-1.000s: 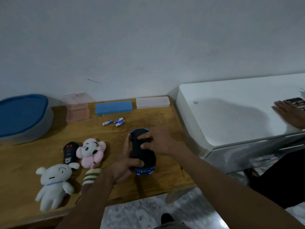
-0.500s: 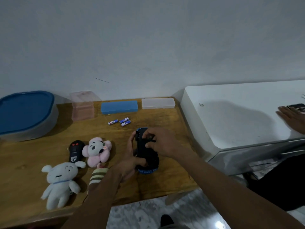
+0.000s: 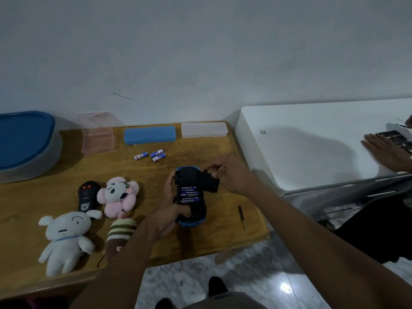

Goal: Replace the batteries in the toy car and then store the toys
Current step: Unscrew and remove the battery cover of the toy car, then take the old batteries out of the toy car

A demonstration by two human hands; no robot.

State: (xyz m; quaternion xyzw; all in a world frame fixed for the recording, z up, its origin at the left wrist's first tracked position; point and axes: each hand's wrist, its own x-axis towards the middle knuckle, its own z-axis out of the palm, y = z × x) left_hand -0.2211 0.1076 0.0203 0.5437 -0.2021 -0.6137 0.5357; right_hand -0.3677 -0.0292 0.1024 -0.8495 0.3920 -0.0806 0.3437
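Fingers of the right hand now pinch the lifted battery cover at centre frame, baring old batteries while the left hand grips the toy car, so swapping can begin.

We read print only on the batteries seated in the upturned toy car, between the left hand gripping its near end and the right hand pinching the black cover: white letters, perhaps "CURNER". Marks on the loose batteries beyond are too small.
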